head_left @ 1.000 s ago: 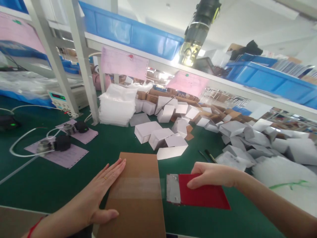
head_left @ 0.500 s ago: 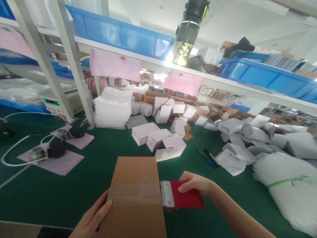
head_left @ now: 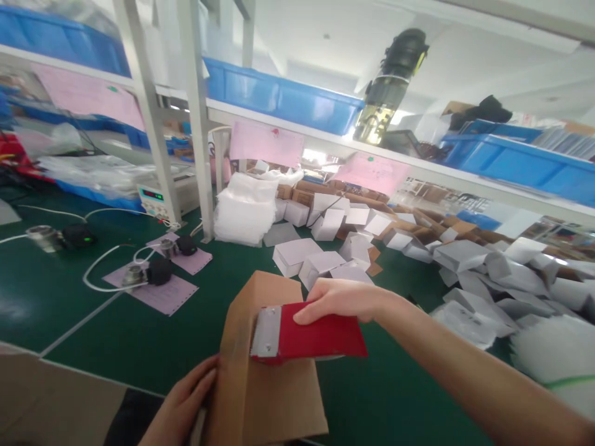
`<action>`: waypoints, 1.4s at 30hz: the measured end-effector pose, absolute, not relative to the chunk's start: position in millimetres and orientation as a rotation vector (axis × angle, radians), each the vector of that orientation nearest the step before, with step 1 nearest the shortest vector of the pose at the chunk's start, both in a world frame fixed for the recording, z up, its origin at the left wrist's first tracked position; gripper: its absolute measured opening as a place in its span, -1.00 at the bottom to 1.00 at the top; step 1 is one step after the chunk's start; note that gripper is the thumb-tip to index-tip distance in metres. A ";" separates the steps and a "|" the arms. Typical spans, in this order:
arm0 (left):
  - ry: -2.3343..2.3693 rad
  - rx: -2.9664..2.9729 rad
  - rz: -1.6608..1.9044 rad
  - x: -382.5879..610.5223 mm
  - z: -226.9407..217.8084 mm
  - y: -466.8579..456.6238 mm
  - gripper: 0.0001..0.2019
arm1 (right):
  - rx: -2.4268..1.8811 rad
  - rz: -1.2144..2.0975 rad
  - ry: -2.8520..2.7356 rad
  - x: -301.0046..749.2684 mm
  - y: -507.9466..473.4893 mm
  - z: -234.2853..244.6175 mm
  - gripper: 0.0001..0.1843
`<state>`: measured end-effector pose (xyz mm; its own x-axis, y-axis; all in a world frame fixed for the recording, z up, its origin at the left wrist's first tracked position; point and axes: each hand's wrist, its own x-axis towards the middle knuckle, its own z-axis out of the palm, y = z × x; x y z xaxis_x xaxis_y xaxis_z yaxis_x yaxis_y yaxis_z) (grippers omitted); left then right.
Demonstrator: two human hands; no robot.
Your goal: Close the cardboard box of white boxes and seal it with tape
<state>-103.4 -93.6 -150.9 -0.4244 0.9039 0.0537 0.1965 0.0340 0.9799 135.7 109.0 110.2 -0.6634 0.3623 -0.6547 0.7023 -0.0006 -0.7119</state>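
A brown cardboard box (head_left: 274, 396) stands tilted near the front edge of the green table (head_left: 116, 334). My left hand (head_left: 183, 402) grips its left side, fingers closed against the cardboard. My right hand (head_left: 339, 300) holds a red tape dispenser (head_left: 309, 334) with a toothed metal blade, pressed across the top of the box. A strip of clear tape runs down the box's left face.
Many white folded cartons (head_left: 320, 263) and a stack of white foam bags (head_left: 244, 210) lie behind the box. Pink sheets with small black and metal parts (head_left: 153, 272) and white cables sit to the left. A shelf with blue bins (head_left: 283, 99) hangs overhead.
The box has tipped up and turned. My left hand went from flat on top to gripping its left side. My right hand moved the dispenser leftward from beside the box onto it.
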 end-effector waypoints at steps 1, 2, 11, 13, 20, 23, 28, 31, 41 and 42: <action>1.743 1.177 1.492 -111.1 -136.4 -92.4 -0.47 | 1.143 -1.594 1.997 113.3 104.2 120.8 -0.67; 1.778 1.261 1.535 -118.0 -120.1 -91.9 -0.42 | 1.158 -1.505 1.981 92.0 99.0 129.1 -0.69; 1.429 2.008 1.091 -135.6 -35.6 -75.1 0.13 | 1.197 -1.284 1.876 30.0 78.0 146.8 -0.76; 1.416 2.064 1.074 -135.3 -40.5 -68.1 0.12 | 1.200 -1.276 1.873 40.0 76.9 149.4 -0.73; 1.432 2.185 0.930 -121.6 -29.3 -55.4 0.02 | 1.223 -1.123 1.941 61.1 74.7 153.3 -0.66; 1.519 2.061 0.834 -107.6 -12.0 -55.5 0.04 | 1.232 -1.117 1.966 64.8 75.5 151.8 -0.68; 1.487 1.894 0.787 -96.9 -15.5 -54.7 0.26 | 1.186 -1.237 1.931 75.1 79.6 151.8 -0.67; 1.452 1.995 0.841 -99.3 -34.1 -50.0 0.15 | 1.175 -1.277 1.912 85.1 82.7 154.5 -0.65; 1.364 2.282 0.870 -86.5 -32.9 -38.2 -0.01 | 1.310 -1.236 1.889 130.9 82.4 161.7 -0.63; 1.366 2.306 0.862 -84.4 -31.6 -37.6 -0.01 | 1.317 -1.202 1.907 133.9 82.1 160.9 -0.62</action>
